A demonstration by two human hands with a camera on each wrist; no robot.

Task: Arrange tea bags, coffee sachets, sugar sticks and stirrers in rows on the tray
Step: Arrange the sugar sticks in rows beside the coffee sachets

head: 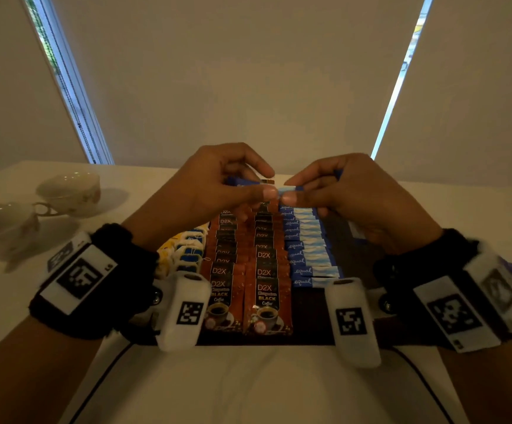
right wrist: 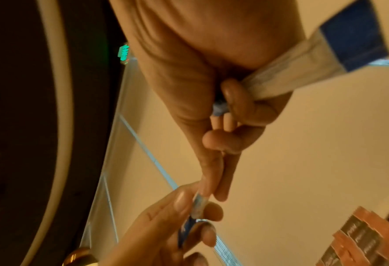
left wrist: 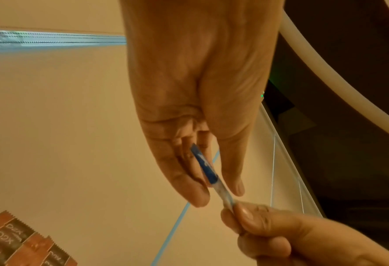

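Blue-and-white sugar sticks (head: 310, 258), red-brown coffee sachets (head: 267, 301), possibly yellow-and-blue tea bags (head: 184, 252)

Tray (head: 313, 338) on table (head: 478, 209): tea bags (head: 184, 252) left, coffee sachets (head: 248, 270) middle, sugar sticks (head: 306, 255) right; teacups (head: 68, 191) far left.

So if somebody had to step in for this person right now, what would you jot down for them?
Left hand: pinching one end of a blue sugar stick.
Right hand: pinching the stick's other end, with more sticks tucked in its palm.
Both are raised over the far end of the tray.
Done: tea bags in a row on the left, two rows of coffee sachets in the middle, one row of sugar sticks to their right.
Left: lay down the held sticks. No stirrers are in view.
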